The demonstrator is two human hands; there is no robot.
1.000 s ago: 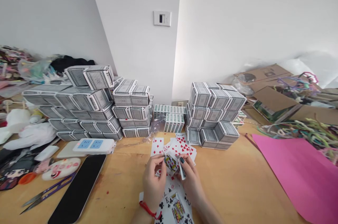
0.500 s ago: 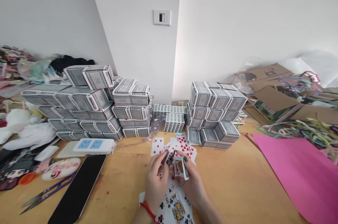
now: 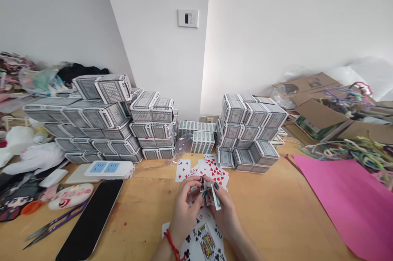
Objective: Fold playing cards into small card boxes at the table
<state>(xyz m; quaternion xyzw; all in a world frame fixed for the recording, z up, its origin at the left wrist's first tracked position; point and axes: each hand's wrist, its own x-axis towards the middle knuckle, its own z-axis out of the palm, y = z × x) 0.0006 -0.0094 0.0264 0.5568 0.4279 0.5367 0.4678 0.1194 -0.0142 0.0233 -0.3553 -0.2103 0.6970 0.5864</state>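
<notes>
My left hand [image 3: 184,207] and my right hand [image 3: 225,211] meet over the wooden table [image 3: 144,207], both closed on a small stack of playing cards [image 3: 212,198] held between them. The left fingertips pinch the top card's edge. Red-suit cards [image 3: 206,169] lie face up just beyond my hands. Black-suit cards, a king of clubs [image 3: 206,243] among them, lie face up under my wrists. A red cord circles my left wrist.
Stacked card boxes stand at the back left [image 3: 104,119] and back right [image 3: 248,134]. A black phone [image 3: 92,220], scissors [image 3: 49,228] and a power strip [image 3: 109,169] lie at the left. Pink paper [image 3: 346,199] and cardboard boxes [image 3: 319,117] fill the right.
The face card in my left fingers has been brought onto the stack in my right hand. My hands have closed together.
</notes>
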